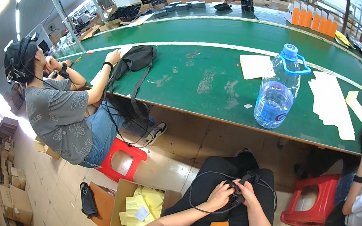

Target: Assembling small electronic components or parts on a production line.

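Both of my hands are together over my lap, below the table's front edge. My left hand (220,196) has its fingers curled around a small black object with a cable (236,198). From the other side my right hand (247,193) grips the same object. Its exact kind is hidden by my fingers. A thin black cable (191,193) loops out around both hands and across my thighs. Just above my right hand, a short black strap or clip (251,177) sticks up.
A green table (185,87) runs ahead, bearing a large water bottle (277,93), white sheets (330,103) and a black bag (136,61). People sit at left and right, by red stools (127,159). A carton of yellow paper (142,208) stands at my left.
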Action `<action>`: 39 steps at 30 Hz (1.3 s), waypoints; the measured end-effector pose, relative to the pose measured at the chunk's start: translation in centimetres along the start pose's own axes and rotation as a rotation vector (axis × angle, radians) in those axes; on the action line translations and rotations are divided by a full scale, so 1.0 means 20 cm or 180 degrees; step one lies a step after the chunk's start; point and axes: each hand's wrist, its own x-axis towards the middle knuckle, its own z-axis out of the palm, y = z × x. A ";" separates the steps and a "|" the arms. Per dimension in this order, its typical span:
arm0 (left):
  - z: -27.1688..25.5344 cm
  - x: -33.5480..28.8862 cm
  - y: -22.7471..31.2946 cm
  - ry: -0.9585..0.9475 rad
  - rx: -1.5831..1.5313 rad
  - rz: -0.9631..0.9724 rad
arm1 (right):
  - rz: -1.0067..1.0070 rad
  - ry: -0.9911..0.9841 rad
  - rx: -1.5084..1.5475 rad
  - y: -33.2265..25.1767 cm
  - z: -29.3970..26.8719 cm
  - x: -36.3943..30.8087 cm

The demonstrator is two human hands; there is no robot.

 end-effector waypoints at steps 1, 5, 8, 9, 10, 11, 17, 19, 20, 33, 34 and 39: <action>0.00 0.00 -0.01 0.0023 -0.0072 -0.0031 | 0.0001 -0.0004 -0.0002 0.00 0.00 0.00; -0.01 0.00 0.01 0.0028 -0.0090 -0.0042 | -0.0020 -0.0077 -0.0067 0.00 -0.01 0.01; -0.02 0.00 0.02 -0.0010 0.0039 -0.0116 | -0.0004 -0.0035 -0.0140 0.00 0.00 0.01; -0.02 0.00 0.02 -0.0028 0.0034 -0.0135 | 0.0034 0.0013 -0.0151 0.00 0.01 0.01; -0.03 0.00 0.02 -0.0046 0.0030 -0.0154 | 0.0036 0.0011 -0.0150 0.00 0.00 0.01; -0.03 0.00 0.02 -0.0047 0.0030 -0.0152 | 0.0043 -0.0036 -0.0141 0.01 -0.01 0.01; -0.02 0.00 0.01 0.0018 0.0008 -0.0189 | 0.0043 -0.0027 -0.0190 0.02 -0.02 0.02; -0.03 0.00 0.02 -0.0045 0.0041 -0.0239 | 0.0041 -0.0018 -0.0190 0.01 -0.01 0.01; -0.03 0.00 0.02 -0.0048 0.0039 -0.0236 | 0.0037 -0.0044 -0.0254 0.01 -0.02 0.01; -0.03 0.00 0.02 -0.0035 -0.0053 -0.0154 | 0.0176 0.0028 -0.0041 0.02 -0.04 0.03; -0.03 0.00 0.02 -0.0005 -0.0052 -0.0142 | 0.0177 0.0030 -0.0040 0.02 -0.04 0.02; -0.01 0.00 0.00 0.0020 -0.0088 -0.0066 | 0.0255 0.0075 0.0136 0.01 -0.04 0.01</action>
